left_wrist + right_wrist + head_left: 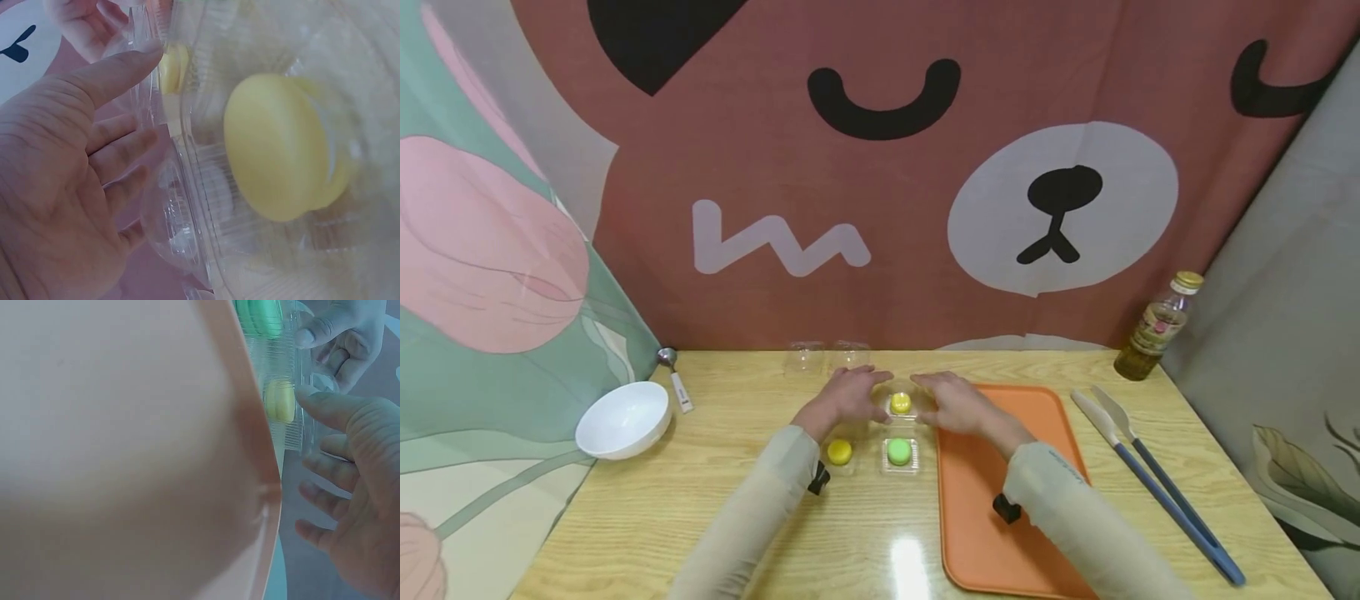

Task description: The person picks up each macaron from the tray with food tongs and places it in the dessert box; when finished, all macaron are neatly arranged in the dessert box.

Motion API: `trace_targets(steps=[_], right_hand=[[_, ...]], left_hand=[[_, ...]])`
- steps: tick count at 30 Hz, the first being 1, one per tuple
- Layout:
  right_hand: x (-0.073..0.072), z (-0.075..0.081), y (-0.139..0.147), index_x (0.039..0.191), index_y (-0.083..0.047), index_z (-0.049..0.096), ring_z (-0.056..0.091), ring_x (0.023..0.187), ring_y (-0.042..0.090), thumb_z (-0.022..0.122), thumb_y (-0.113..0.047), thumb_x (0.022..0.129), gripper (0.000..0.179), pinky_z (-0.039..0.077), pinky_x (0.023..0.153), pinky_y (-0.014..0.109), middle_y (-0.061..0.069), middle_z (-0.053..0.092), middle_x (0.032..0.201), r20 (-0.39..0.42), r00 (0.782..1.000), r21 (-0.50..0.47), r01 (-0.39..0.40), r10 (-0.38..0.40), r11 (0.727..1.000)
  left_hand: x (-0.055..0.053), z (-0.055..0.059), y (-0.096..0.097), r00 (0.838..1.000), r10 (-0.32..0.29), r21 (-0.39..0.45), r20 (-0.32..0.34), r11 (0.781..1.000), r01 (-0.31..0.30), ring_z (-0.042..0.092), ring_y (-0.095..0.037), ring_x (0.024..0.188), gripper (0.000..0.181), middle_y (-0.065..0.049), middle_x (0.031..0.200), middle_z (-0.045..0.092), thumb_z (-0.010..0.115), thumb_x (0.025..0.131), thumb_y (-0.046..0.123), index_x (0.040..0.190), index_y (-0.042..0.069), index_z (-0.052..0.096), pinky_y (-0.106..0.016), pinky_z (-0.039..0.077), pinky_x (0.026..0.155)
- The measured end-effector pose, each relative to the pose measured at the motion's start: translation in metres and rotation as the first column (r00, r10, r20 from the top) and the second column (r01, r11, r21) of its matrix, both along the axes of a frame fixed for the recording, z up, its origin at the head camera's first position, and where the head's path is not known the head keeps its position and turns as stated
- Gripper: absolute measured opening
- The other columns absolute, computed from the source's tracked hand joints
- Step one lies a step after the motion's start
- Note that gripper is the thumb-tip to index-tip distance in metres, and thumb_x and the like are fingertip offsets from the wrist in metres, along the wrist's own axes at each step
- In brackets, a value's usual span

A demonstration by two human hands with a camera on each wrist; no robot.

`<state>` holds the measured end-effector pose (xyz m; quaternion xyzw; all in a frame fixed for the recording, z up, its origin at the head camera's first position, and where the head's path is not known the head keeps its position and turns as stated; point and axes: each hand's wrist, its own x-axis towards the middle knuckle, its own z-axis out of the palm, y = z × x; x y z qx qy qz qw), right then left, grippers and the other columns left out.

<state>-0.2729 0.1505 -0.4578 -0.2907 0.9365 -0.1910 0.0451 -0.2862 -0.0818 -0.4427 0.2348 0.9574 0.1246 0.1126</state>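
Note:
A yellow macaron (900, 403) sits in a small clear plastic box, with one hand on each side of it. My left hand (847, 393) is at its left, fingers loosely extended; my right hand (957, 402) is at its right, above the edge of an orange tray (1000, 533). In the right wrist view the right thumb (331, 407) is close to the box; whether it touches cannot be told. Nearer to me are a green macaron (898, 452) in a clear box and, to its left, another yellow macaron (839, 452), seen large through clear plastic in the left wrist view.
Two clear plastic pieces (806, 357) stand at the table's back edge. At left are a white bowl (625, 421) and a spoon (677, 381). Blue-handled tongs (1172, 492) lie right of the tray, and a bottle (1157, 327) stands at the back right corner.

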Motion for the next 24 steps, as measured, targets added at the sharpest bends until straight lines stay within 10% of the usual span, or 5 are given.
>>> trace_targets(steps=[24], right_hand=[[-0.0037, -0.0034, -0.0058, 0.144, 0.001, 0.054, 0.054, 0.134, 0.04, 0.077, -0.023, 0.09, 0.063, 0.042, 0.115, 0.054, 0.019, 0.058, 0.145, 0.008, 1.0, 0.019, -0.001, 0.001, 1.0]], left_hand=[[-0.005, -0.0046, 0.0019, 1.0, 0.01, -0.084, 0.019, 0.996, -0.008, 0.037, -0.027, 0.151, 0.079, -0.002, 0.156, 0.049, 0.081, 0.084, 0.045, 0.153, 0.027, 0.047, -0.052, 0.021, 0.125]])
